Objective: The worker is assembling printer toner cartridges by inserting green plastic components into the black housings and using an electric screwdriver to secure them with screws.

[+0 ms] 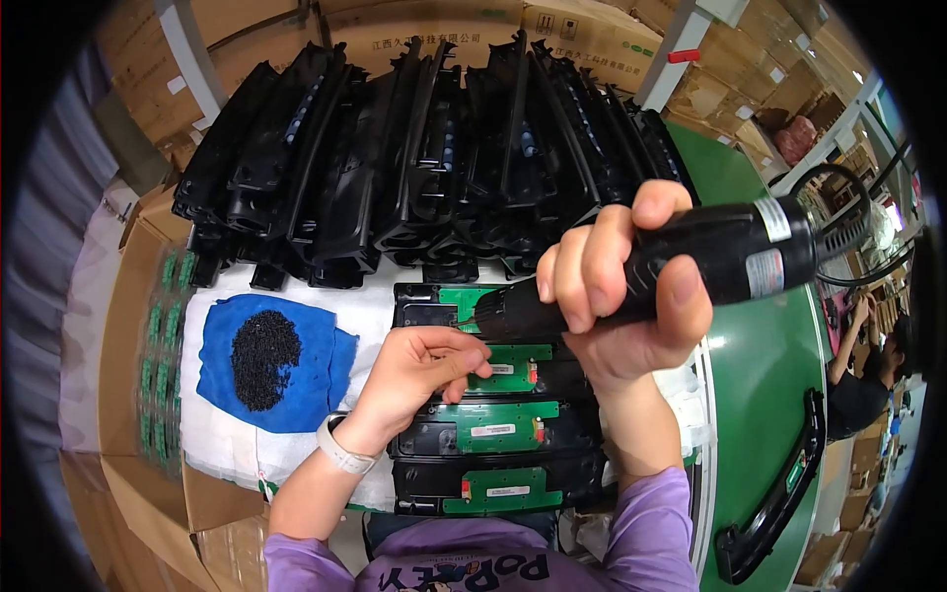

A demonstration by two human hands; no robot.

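Observation:
My right hand (617,281) is wrapped around a black corded electric screwdriver (730,247), which lies nearly level with its bit end toward the left. Close to that bit, my left hand (424,370) has thumb and forefinger pinched together; anything between them is too small to make out. Beneath both hands, several black plastic housings lie in a row, each bearing a green circuit board. One board (493,430) shows in full below my left hand, and another board (503,491) sits nearest me. The upper boards are partly covered by my hands and the tool.
Small black screws (264,360) are heaped on a blue cloth (222,345) at left. Black plastic housings (345,187) stand stacked at the back. A carton (153,474) at far left holds green boards (163,365). One long housing (779,493) rests on the green tabletop (750,395) at right.

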